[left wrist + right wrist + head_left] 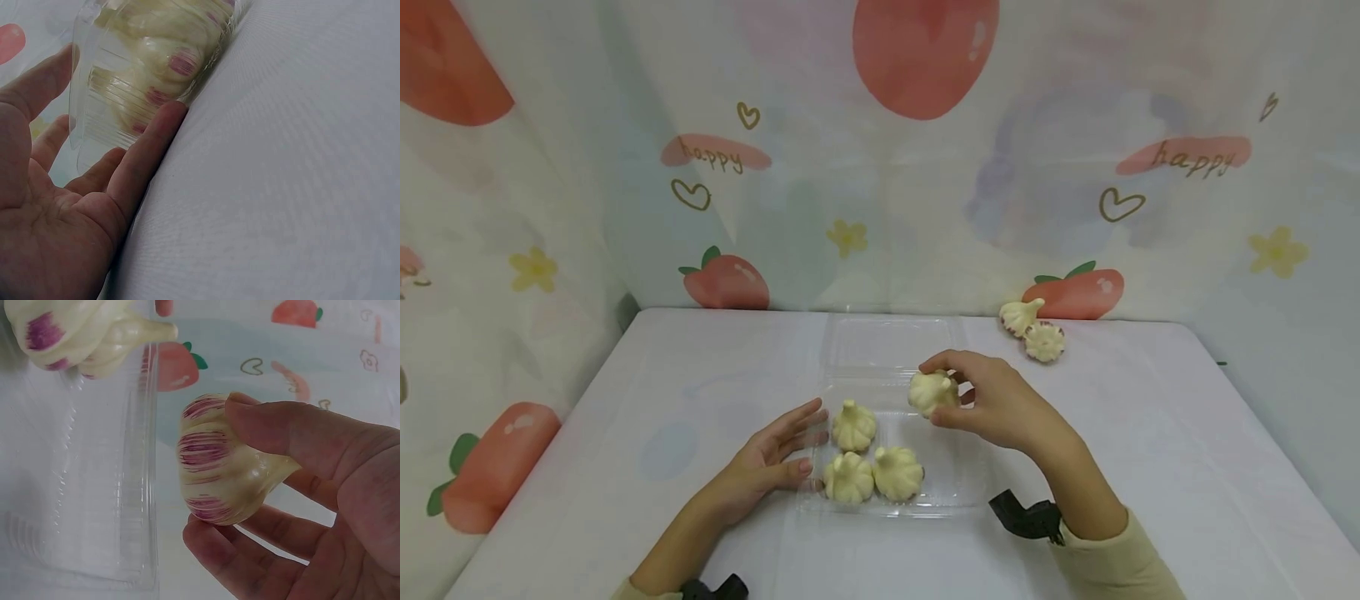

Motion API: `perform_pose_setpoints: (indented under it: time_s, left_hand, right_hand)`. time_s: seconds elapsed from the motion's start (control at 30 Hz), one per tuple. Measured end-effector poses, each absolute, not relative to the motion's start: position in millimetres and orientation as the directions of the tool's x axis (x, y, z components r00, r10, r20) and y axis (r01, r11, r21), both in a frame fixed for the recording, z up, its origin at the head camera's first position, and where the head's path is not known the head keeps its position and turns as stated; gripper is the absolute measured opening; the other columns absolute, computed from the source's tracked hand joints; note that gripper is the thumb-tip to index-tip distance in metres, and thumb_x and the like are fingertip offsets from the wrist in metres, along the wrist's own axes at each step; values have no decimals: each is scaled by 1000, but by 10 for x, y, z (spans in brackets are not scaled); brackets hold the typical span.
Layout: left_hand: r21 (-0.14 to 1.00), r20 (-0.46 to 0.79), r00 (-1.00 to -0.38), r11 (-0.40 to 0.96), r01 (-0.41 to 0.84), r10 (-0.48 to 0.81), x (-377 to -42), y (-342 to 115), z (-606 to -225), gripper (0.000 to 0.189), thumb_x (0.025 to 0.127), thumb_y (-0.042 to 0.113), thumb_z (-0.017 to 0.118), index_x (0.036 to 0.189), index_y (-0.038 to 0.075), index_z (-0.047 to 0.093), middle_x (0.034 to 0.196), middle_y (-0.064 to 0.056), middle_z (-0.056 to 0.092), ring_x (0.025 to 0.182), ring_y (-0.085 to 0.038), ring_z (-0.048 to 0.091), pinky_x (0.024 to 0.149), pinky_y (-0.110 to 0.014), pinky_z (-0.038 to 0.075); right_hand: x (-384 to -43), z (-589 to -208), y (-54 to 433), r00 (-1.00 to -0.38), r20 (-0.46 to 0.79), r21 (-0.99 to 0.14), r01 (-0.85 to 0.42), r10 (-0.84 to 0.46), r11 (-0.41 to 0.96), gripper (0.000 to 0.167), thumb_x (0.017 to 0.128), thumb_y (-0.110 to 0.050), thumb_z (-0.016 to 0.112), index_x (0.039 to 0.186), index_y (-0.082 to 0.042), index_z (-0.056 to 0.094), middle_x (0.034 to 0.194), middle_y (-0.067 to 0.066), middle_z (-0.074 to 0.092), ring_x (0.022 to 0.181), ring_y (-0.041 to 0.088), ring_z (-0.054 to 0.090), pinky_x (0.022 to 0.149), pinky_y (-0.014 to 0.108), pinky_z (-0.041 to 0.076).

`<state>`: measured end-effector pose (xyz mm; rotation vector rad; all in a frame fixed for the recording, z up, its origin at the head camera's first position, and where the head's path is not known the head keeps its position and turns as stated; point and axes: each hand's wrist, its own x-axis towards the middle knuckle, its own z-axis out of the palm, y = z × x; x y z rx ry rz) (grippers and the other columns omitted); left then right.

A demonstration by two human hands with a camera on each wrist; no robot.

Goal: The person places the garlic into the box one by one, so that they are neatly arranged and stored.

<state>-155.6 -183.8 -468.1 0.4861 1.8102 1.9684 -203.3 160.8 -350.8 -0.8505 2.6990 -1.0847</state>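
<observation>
My right hand [1000,400] pinches a garlic bulb [931,392] between thumb and fingers, above the right back part of a clear plastic container [951,475]. Purple streaks mark the held garlic bulb [209,456] in the right wrist view. Three more bulbs sit in the container's left half: one garlic bulb [853,427] behind, another garlic bulb [848,477] at front left, and a third garlic bulb [898,475] beside it. My left hand [767,458] rests at the container's left side, its fingers extended and touching the clear wall [106,106].
Two garlic bulbs, a rear garlic bulb [1019,317] and a nearer garlic bulb [1044,342], lie at the table's back right. The container's clear lid [891,342] lies folded back behind it. A patterned curtain [887,208] hangs behind the white table [700,350].
</observation>
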Motion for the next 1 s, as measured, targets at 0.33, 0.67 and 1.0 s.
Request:
perform_pose_setpoints:
  time_s: [0.33,0.67,1.0]
  left_hand:
    - [997,-25,-850,-52,-62,526,-1561,-1837,-4672,74,99,7,59,160,21,21,164,-11,22,147,-38,28,96,-40,51]
    - [996,-27,-849,-54,-65,527,-1561,-1831,-4672,74,99,5,58,161,19,20,165,-12,21,147,-37,28,96,-39,51]
    - [996,-21,-850,-60,-62,526,-1560,-1823,-4657,76,98,7,61,161,19,20,164,-13,21,147,-38,28,96,-37,51]
  right_hand:
    - [-2003,-3570,1484,-829,82,-643,-469,-554,606,47,80,-15,83,123,-20,64,115,-9,66,97,14,58,84,41,55]
    - [-1950,-3610,1389,-818,66,-623,-481,-571,617,49,82,-18,83,126,-22,63,119,-11,64,95,13,55,81,35,53]
    - [-1880,-3635,1278,-812,90,-629,-495,-576,599,50,82,-19,82,128,-21,62,121,-11,64,98,13,56,81,36,54]
